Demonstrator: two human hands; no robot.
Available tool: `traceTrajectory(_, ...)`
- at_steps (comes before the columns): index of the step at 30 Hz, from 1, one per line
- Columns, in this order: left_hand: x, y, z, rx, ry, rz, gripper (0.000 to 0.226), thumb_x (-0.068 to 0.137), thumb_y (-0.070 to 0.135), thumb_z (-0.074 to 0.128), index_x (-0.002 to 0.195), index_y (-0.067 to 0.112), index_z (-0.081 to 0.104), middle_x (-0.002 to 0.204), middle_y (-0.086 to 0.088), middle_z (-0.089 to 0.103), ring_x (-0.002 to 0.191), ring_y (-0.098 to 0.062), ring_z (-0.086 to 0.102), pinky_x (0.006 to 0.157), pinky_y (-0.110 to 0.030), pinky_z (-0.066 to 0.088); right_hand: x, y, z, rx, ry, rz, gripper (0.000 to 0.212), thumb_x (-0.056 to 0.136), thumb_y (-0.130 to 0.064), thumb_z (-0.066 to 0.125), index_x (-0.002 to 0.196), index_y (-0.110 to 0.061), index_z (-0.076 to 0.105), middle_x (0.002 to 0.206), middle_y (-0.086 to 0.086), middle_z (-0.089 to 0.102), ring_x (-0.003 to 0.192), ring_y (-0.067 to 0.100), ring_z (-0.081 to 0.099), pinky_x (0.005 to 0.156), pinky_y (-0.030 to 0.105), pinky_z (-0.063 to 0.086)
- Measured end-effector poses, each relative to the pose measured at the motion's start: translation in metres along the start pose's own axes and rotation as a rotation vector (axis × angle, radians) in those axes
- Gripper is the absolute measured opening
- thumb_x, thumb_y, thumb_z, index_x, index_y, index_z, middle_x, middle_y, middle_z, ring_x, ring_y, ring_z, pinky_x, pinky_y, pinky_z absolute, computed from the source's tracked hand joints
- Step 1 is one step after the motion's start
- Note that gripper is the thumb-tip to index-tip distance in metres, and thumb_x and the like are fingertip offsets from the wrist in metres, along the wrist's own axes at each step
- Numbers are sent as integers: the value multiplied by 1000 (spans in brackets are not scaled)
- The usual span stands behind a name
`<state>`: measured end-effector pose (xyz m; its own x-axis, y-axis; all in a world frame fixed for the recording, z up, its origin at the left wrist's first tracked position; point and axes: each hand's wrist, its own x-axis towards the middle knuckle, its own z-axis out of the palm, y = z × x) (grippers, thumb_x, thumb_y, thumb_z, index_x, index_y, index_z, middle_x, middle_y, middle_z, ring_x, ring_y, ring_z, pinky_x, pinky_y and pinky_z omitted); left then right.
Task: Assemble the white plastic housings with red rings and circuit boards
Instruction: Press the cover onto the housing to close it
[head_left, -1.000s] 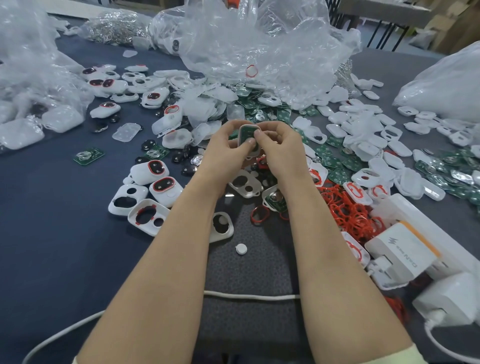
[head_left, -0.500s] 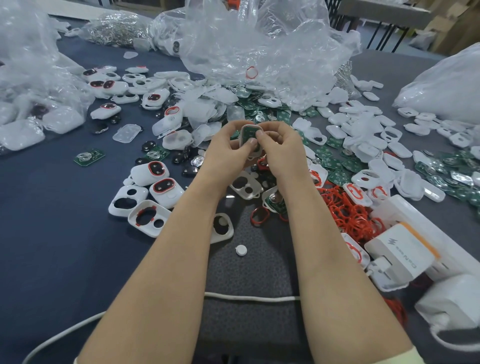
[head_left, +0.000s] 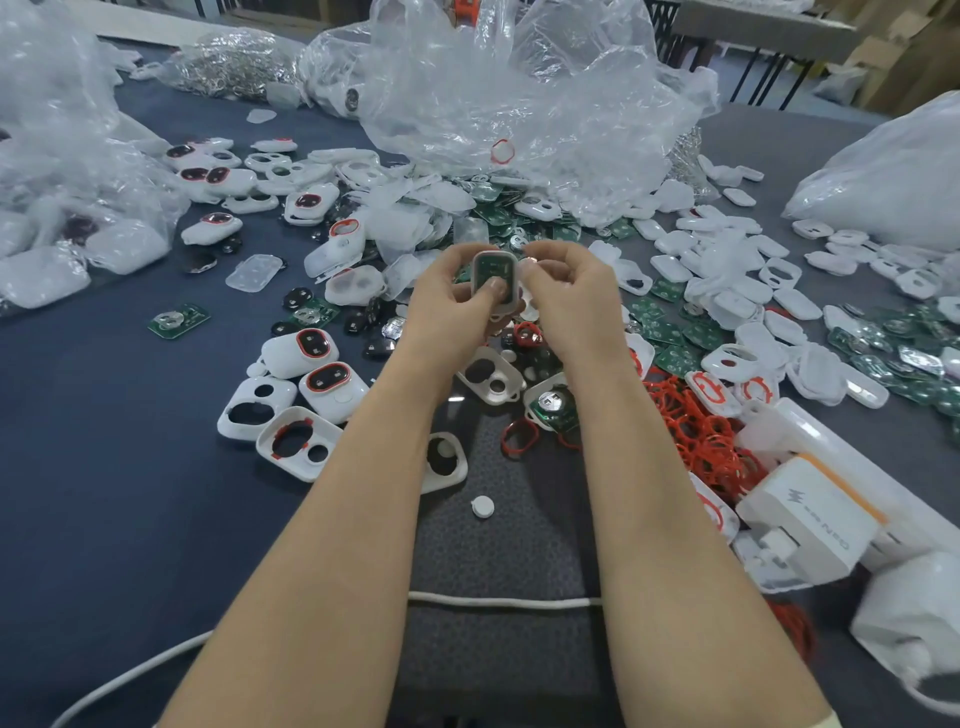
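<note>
- A crumpled clear plastic bag (head_left: 519, 104) heaps at upper centre of the dark cloth counter (head_left: 104, 493), behind the hands.
- Thin red rings (head_left: 696, 431) tangle at right, with flat green circuit boards (head_left: 670, 332) scattered above them.
- At centre, the left hand (head_left: 452, 312) grips a rounded white housing (head_left: 492, 271) with a green board inside, thumb pressing on it.
- The right hand (head_left: 571, 301) curls beside the housing's edge; whether it grips cannot be told.
</note>
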<state>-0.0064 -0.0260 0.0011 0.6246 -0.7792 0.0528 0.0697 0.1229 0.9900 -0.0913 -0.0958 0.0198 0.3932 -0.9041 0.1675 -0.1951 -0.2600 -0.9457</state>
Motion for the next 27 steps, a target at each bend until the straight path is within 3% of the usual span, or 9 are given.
traceTrajectory(3,2,2,-2,-61,62,-10,23,95,-2,52,106,17,58,87,-7,70,78,-19,73,83,-41,59,9,-3,-20,-149,150,-22,16,92,-13,53,103,-20,62,87,-10,60,78,7,57,72,25,47)
traceTrajectory(6,2,4,-3,-70,100,-17,23,95,-2,52,102,19,58,86,-6,69,74,-17,73,78,-33,59,16,-1,-43,-367,285,10,26,92,-7,45,108,-17,63,100,-1,65,82,14,59,72,27,42)
traceTrajectory(9,3,4,-1,-115,116,-42,21,95,-3,52,106,14,56,90,-8,67,71,-16,72,76,-30,60,19,10,-51,-613,158,96,34,91,-9,50,123,-11,61,122,8,62,111,25,57,85,30,42)
traceTrajectory(12,3,4,0,-150,101,-64,22,96,-2,51,113,11,55,98,-12,66,75,-18,72,79,-31,60,17,20,-44,-718,72,148,31,90,-13,56,120,-12,63,124,10,62,114,28,56,81,29,41)
traceTrajectory(16,3,3,-1,-146,114,-73,21,96,-2,50,110,13,56,99,-12,66,79,-20,72,80,-32,59,16,21,-43,-586,218,96,15,92,-22,59,103,-14,64,106,5,66,100,24,60,74,27,38)
traceTrajectory(19,4,3,-2,-148,120,-77,21,96,-2,50,106,16,56,100,-12,66,81,-21,72,78,-30,59,17,17,-44,-319,186,91,7,88,-20,63,92,-17,60,100,4,65,89,20,62,73,29,48)
traceTrajectory(23,4,3,-2,-152,120,-82,22,96,-2,50,111,13,55,105,-14,66,81,-19,72,72,-25,59,16,13,-40,-64,153,153,7,90,-13,61,90,-10,67,92,3,68,85,22,68,85,42,56)
traceTrajectory(27,4,4,-1,-163,127,-88,21,96,-2,51,110,14,56,103,-12,66,77,-16,73,69,-22,58,16,13,-37,40,141,162,10,91,-4,58,99,-3,64,72,-4,66,62,8,66,70,26,60)
